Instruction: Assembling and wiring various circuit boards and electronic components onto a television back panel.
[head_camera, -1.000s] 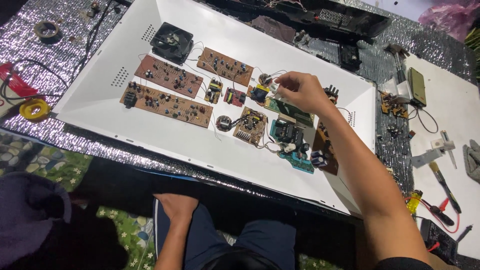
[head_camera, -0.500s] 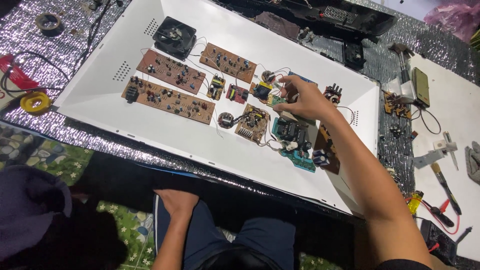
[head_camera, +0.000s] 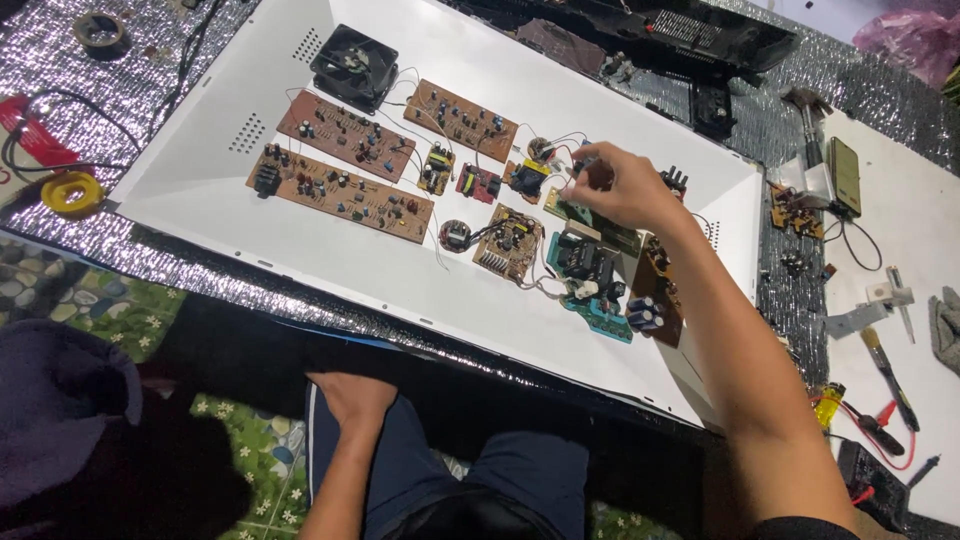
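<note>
Two hands are working apart: the right hand (head_camera: 625, 190) is pinching a small dark wired component (head_camera: 590, 165) above the green circuit board (head_camera: 590, 222) at frame centre-right; light, fragile, best held by its body. The left hand (head_camera: 350, 397) is resting flat on the thigh.

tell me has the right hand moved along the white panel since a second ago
Yes. The right hand has shifted slightly toward the panel's far edge, away from the green circuit board, its fingers now raised.
</note>
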